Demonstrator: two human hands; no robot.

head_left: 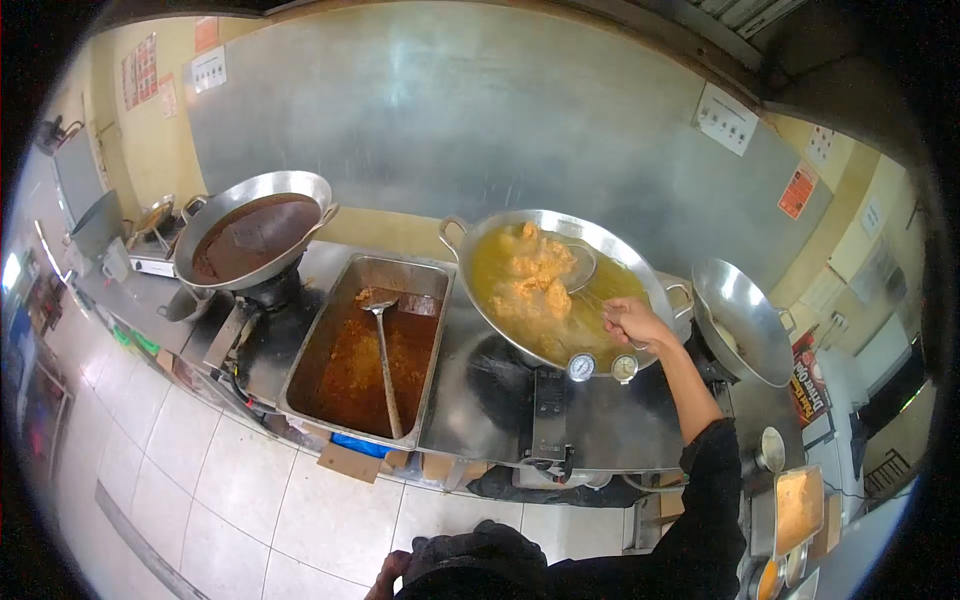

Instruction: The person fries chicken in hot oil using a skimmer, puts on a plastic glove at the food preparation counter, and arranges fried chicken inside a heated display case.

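Observation:
My right hand (636,323) is closed round the handle of a metal strainer (581,268), whose round head lies in a big wok (612,241) of yellow oil. Fried pieces (540,262) float beside and left of the strainer head. Two dial thermometers (602,368) sit at the wok's near rim, just below my right hand. Low in the view, near my body, my left hand (390,575) shows only in part, its fingers curled; whether it holds anything is hidden.
Left of the oil wok stands a deep metal tray (290,385) of reddish-brown sauce with a ladle (385,360). Farther left is a wok (318,187) of dark liquid. Another wok (765,335) stands at the right, above containers (800,510) of orange-brown food.

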